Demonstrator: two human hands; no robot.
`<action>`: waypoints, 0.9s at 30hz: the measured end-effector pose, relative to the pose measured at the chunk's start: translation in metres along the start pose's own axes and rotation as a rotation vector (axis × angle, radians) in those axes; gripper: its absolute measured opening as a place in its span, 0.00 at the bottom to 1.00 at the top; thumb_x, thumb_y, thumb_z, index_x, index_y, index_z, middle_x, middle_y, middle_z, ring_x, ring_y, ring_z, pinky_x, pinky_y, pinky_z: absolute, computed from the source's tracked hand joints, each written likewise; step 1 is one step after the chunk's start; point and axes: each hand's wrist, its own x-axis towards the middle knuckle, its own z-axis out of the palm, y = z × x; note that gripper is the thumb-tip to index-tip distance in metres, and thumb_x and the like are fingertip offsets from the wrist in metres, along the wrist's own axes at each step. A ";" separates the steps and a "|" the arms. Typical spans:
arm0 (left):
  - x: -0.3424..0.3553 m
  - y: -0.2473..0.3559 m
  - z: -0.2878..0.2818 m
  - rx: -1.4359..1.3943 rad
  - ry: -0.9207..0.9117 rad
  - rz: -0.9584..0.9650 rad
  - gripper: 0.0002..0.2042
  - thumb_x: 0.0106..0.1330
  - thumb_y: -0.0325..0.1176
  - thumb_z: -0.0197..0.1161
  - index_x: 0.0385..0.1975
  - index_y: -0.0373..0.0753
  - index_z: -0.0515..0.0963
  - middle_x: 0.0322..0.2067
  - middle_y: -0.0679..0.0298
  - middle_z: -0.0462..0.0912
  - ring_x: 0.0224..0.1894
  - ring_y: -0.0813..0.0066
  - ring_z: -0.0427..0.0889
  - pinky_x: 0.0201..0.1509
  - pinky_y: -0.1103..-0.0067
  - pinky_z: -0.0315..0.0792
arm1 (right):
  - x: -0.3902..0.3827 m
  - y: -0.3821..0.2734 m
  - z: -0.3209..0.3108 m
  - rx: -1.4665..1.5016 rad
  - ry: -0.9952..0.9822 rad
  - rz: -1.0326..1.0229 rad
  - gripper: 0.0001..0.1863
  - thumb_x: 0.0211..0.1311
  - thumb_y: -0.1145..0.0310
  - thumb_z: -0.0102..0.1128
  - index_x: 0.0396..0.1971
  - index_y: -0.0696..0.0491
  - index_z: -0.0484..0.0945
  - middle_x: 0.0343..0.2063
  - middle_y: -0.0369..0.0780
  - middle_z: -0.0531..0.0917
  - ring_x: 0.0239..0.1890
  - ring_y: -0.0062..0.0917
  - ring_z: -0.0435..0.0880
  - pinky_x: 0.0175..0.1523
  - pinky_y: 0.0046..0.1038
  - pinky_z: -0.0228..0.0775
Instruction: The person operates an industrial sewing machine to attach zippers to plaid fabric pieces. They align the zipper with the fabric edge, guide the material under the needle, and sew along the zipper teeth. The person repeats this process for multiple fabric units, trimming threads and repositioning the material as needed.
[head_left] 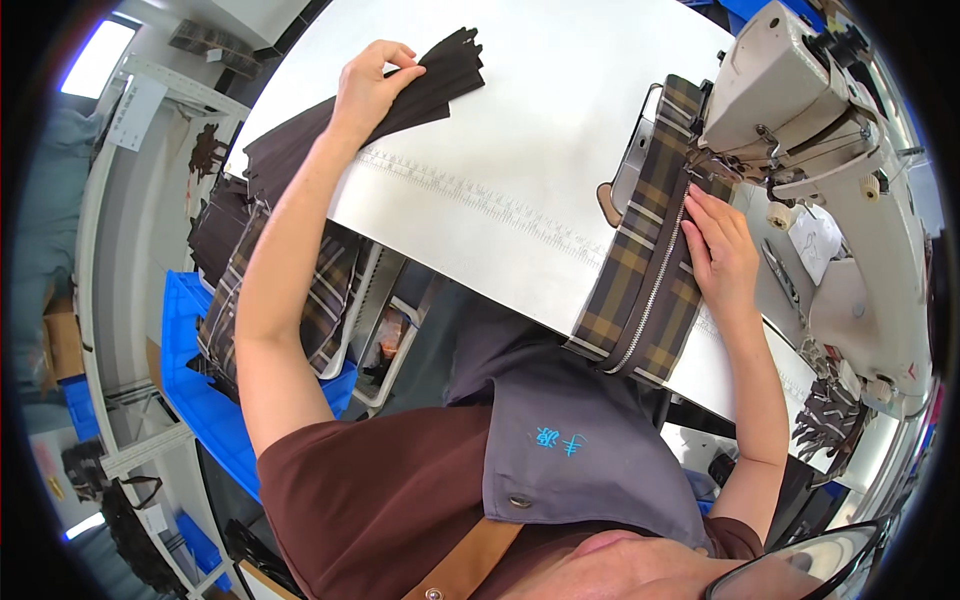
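Observation:
At the far left of the white table, my left hand (372, 92) is closed, thumb and fingers pinching the edge of a dark brown fabric strip. It belongs to a fanned stack of similar strips (455, 78) running toward the left table edge. My right hand (722, 245) lies with fingers stretched flat on a brown plaid fabric piece (622, 290), beside its metal-toothed zipper (655, 282). The far part of that piece lies at the needle area of a white sewing machine (765, 95); the exact needle contact is too small to tell.
Ruler markings (480, 205) cross the table. Metal tweezers (782, 272) lie right of my right hand. A blue bin (185, 370) stands at the left below the table, with plaid pieces (332, 290) heaped by it. Dark scraps (828, 415) hang at the right.

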 end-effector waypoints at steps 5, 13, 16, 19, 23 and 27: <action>0.003 0.020 -0.009 0.152 0.286 0.154 0.04 0.55 0.26 0.66 0.28 0.37 0.77 0.36 0.62 0.82 0.39 0.68 0.81 0.44 0.78 0.71 | 0.001 -0.001 0.000 0.009 0.015 0.007 0.13 0.52 0.72 0.65 0.40 0.55 0.81 0.45 0.36 0.82 0.46 0.30 0.79 0.49 0.27 0.73; -0.036 0.188 -0.072 -0.452 -0.675 -0.368 0.15 0.63 0.22 0.51 0.49 0.35 0.76 0.30 0.66 0.77 0.33 0.83 0.72 0.39 0.85 0.68 | 0.001 0.005 0.005 -0.021 0.076 -0.037 0.12 0.51 0.70 0.65 0.37 0.55 0.81 0.43 0.34 0.82 0.44 0.28 0.79 0.47 0.26 0.74; -0.069 0.187 -0.042 -0.462 -0.813 -0.325 0.18 0.62 0.20 0.51 0.52 0.36 0.75 0.41 0.62 0.75 0.41 0.77 0.73 0.48 0.81 0.68 | 0.002 0.004 0.005 0.001 0.083 -0.046 0.12 0.51 0.69 0.66 0.37 0.54 0.81 0.42 0.33 0.82 0.43 0.27 0.79 0.47 0.25 0.74; -0.076 0.144 -0.004 -0.051 -0.680 0.301 0.20 0.57 0.20 0.55 0.52 0.36 0.75 0.44 0.60 0.75 0.47 0.66 0.74 0.57 0.70 0.65 | 0.000 0.004 0.004 -0.008 0.085 -0.032 0.12 0.51 0.68 0.66 0.37 0.54 0.81 0.42 0.33 0.82 0.43 0.27 0.79 0.46 0.25 0.74; -0.069 0.142 0.016 0.217 -0.478 0.537 0.20 0.50 0.24 0.62 0.46 0.42 0.77 0.55 0.62 0.72 0.61 0.62 0.67 0.68 0.55 0.47 | -0.003 0.006 0.004 -0.024 0.054 -0.021 0.12 0.51 0.67 0.65 0.37 0.54 0.81 0.43 0.33 0.82 0.43 0.26 0.78 0.47 0.26 0.73; -0.065 0.142 0.030 0.112 -0.553 0.482 0.23 0.45 0.26 0.64 0.47 0.43 0.76 0.53 0.66 0.76 0.56 0.66 0.75 0.68 0.54 0.46 | -0.004 0.008 0.005 -0.015 0.057 -0.031 0.13 0.50 0.67 0.66 0.37 0.54 0.81 0.44 0.34 0.81 0.43 0.27 0.78 0.47 0.27 0.73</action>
